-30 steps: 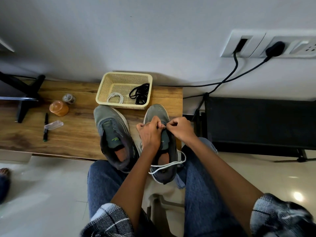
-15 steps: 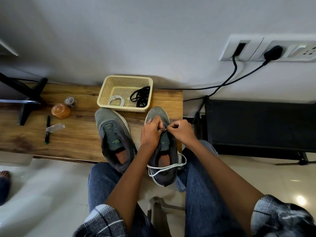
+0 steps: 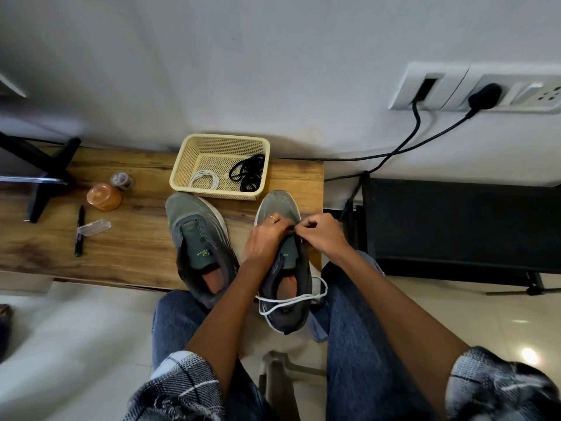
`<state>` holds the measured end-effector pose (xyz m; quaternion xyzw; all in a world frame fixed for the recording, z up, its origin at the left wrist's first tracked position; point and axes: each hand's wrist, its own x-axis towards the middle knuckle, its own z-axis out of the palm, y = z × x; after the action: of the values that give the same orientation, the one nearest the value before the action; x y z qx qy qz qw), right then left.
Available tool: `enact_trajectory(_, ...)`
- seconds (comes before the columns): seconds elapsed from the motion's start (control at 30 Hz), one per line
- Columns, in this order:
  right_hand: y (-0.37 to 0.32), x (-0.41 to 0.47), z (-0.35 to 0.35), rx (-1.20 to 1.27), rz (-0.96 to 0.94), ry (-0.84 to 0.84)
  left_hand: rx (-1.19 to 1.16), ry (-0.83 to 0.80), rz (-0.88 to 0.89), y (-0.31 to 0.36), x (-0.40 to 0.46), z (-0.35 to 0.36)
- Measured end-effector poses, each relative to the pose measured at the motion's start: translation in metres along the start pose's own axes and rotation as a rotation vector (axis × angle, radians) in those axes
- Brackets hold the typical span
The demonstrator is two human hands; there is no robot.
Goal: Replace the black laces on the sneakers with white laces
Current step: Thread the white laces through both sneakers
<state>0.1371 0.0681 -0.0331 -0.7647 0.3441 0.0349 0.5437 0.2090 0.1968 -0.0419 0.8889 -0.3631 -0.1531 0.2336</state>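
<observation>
Both hands are meeting over the toe end of the right sneaker [image 3: 283, 268], w/ left hand [image 3: 267, 238] & right hand [image 3: 320, 235] each pinching the white lace [image 3: 291, 300], its loose end trailing back across the heel.

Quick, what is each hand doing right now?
Left hand: fingers curled on the right sneaker near its front eyelets, apparently pinching the white lace.
Right hand: curled, pinching the lace at the same spot.
</observation>
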Motion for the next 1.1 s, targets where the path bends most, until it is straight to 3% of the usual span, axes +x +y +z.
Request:
enact_trajectory(0.2,0.002,-0.001,0.001,0.048,0.004,0.005,0.119,0.024,0.108,-0.002,-0.001,0.001)
enact_trajectory(0.43,0.005,-0.003,0.003,0.278,0.079,-0.024,0.260,0.030,0.293,-0.008,0.003,0.001)
enact_trajectory(0.57,0.008,-0.002,0.006,0.275,0.052,0.010,0.288,0.038,0.326,-0.009,0.005,0.004)
enact_trajectory(0.67,0.007,0.000,0.006,0.278,0.036,0.005,0.312,0.132,0.322,-0.012,0.005,0.009)
enact_trajectory(0.83,0.007,0.003,0.004,0.251,0.036,0.008,0.462,0.276,0.181,-0.009,0.003,0.005)
enact_trajectory(0.93,0.009,0.004,0.006,0.252,0.041,0.020,0.504,0.253,0.076,-0.004,0.002,0.002)
enact_trajectory(1.1,0.012,0.005,0.009,0.255,0.040,0.041,0.358,0.158,-0.150,0.004,0.000,0.002)
